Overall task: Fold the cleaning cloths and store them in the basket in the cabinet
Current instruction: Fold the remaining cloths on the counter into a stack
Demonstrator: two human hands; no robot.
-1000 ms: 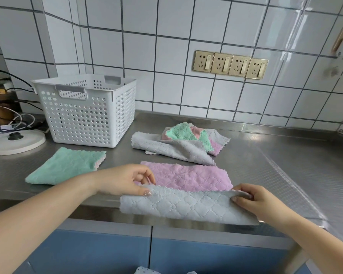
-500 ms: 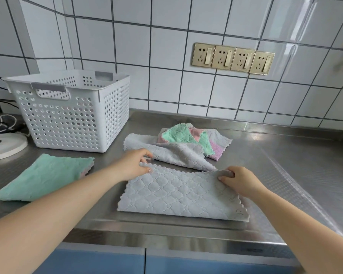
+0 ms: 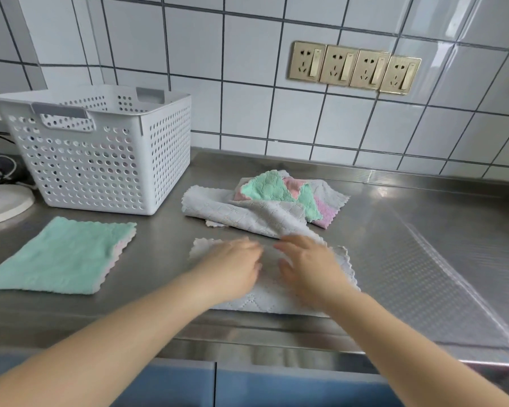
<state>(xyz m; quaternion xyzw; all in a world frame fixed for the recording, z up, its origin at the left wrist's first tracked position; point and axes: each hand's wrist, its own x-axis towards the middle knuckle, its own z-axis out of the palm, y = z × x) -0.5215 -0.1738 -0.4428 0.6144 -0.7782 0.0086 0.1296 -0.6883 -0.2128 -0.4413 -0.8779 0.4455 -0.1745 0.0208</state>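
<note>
A grey quilted cloth [image 3: 265, 299], folded in half, lies flat near the front edge of the steel counter [image 3: 409, 259]. My left hand [image 3: 232, 267] and my right hand [image 3: 309, 265] rest side by side on its middle with fingers spread flat, slightly blurred. Behind them sits a loose heap of grey, green and pink cloths [image 3: 265, 204]. A folded green cloth [image 3: 65, 255] with a pink underside lies at the left. The white perforated basket [image 3: 100, 151] stands at the back left on the counter.
A white round appliance base [image 3: 3, 201] with cables is at the far left edge. Four brass wall sockets [image 3: 354, 67] sit on the tiled wall. Blue cabinet fronts [image 3: 247, 386] run below the counter edge.
The grey cloth's near half was carried over the pink side and laid down. Both hands then let go of the far corners and moved together onto the cloth's middle.
</note>
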